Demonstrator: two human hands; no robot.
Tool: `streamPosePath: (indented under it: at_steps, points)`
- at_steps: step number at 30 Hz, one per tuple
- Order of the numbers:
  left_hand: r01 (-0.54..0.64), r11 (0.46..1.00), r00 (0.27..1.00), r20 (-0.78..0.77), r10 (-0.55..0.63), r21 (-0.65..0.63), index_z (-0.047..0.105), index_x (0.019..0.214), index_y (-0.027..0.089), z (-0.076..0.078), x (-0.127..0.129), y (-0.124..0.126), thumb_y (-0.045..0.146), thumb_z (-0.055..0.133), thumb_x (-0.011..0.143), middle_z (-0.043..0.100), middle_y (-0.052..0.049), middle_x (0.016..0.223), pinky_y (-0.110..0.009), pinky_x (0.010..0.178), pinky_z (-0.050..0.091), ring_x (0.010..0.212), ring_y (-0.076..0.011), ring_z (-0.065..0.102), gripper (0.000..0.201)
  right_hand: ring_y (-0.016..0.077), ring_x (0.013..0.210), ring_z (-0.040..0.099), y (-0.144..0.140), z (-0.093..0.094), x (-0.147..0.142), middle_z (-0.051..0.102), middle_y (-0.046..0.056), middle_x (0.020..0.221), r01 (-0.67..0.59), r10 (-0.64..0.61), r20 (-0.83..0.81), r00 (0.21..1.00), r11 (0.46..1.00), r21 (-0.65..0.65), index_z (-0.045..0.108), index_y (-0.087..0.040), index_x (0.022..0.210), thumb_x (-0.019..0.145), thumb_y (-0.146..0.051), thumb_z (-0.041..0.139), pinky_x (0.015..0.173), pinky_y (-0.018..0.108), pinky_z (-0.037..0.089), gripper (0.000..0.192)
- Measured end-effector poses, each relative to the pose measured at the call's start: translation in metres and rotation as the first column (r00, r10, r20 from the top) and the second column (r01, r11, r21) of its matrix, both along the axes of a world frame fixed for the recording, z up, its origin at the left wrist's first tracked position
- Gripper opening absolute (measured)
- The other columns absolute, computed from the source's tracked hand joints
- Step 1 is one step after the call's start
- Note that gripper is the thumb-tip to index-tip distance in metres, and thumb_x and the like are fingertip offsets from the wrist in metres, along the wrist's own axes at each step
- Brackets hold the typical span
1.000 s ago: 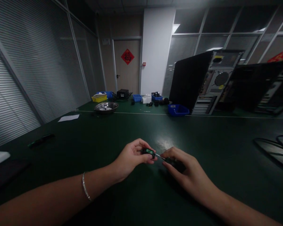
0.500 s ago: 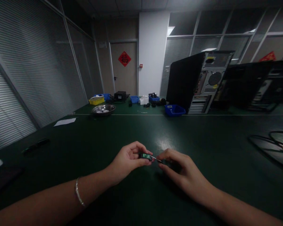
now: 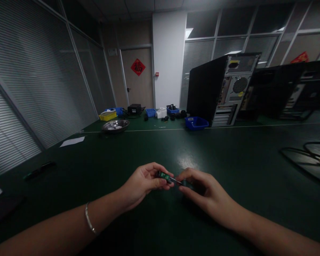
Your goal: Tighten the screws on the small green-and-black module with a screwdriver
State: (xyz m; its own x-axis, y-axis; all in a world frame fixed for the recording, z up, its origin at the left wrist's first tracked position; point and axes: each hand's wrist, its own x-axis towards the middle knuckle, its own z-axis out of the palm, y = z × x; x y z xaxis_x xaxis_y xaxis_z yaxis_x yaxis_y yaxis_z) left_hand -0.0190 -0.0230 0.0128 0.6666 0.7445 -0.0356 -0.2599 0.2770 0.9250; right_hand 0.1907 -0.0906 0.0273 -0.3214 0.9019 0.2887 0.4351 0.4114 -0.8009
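Between the thumb and fingers of my left hand (image 3: pixel 146 179) is a small dark part with a green circuit board (image 3: pixel 164 175). My right hand (image 3: pixel 200 188) pinches a small screwdriver (image 3: pixel 177 181) with a thin metal shaft and a dark handle mostly hidden by the fingers. The shaft points left, and its tip meets the right end of the circuit-board part; exactly where it touches is too small to tell. Both hands are held above the dark green table (image 3: pixel 138 149), close together.
A metal bowl (image 3: pixel 115 126) and a sheet of paper (image 3: pixel 72 141) lie at the left. Along the back stand a yellow bin (image 3: pixel 108 116), a blue bin (image 3: pixel 196 123) and a computer tower (image 3: pixel 224 92). Black cables (image 3: pixel 298 160) lie at right, a dark pen-like tool (image 3: pixel 39 170) at left.
My left hand has tilted the circuit-board part slightly, its right end lower. The screwdriver stays against it in my right hand. The whole view has turned a little.
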Motion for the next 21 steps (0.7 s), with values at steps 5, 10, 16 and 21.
streamPosePath:
  at_steps: [5,10,16,21]
  points:
    - [0.056,0.997,0.997,0.065,-0.052,-0.056,0.062,0.092,0.013,0.0005,-0.0012,-0.0007,0.002,0.072,0.073,0.07,-0.007,0.099,-0.026,0.081,0.049,0.087,-0.0142,0.069,0.024,0.0184,0.083,0.061,-0.0028,0.0022,-0.0001,0.067,0.004,0.092,-0.021,0.02,-0.036,0.999,0.999,-0.042,0.063,-0.019,0.099,0.091,-0.026,0.057,0.072,0.032,0.05,0.012]
    - [0.085,0.994,0.993,0.087,-0.079,-0.067,0.061,0.094,0.012,0.0016,-0.0031,-0.0009,0.0,0.067,0.076,0.067,-0.008,0.101,-0.026,0.081,0.046,0.087,-0.0133,0.066,0.023,0.0184,0.086,0.061,-0.002,-0.0003,-0.001,0.065,0.003,0.092,-0.036,0.034,-0.032,0.999,0.998,-0.042,0.063,-0.02,0.099,0.091,-0.026,0.058,0.076,0.032,0.05,0.011]
    - [0.015,0.997,0.993,0.115,-0.007,-0.07,0.053,0.108,0.015,-0.0021,-0.005,0.0011,0.006,0.062,0.082,0.066,-0.012,0.107,-0.033,0.085,0.042,0.093,-0.0183,0.064,0.029,0.0181,0.083,0.061,-0.0009,0.0011,-0.0034,0.067,0.003,0.095,0.012,-0.01,0.044,0.999,0.999,-0.038,0.062,-0.021,0.101,0.091,-0.024,0.056,0.073,0.032,0.049,0.012]
    - [-0.04,0.996,0.999,-0.007,0.041,0.081,0.057,0.114,0.013,-0.0001,-0.0006,-0.0021,0.01,0.059,0.084,0.064,-0.009,0.105,-0.028,0.08,0.04,0.093,-0.0156,0.058,0.03,0.0176,0.083,0.06,-0.0036,0.0039,-0.0019,0.066,0.003,0.093,0.037,-0.041,0.069,0.997,0.998,0.054,0.062,-0.022,0.1,0.092,-0.023,0.053,0.074,0.031,0.048,0.012]
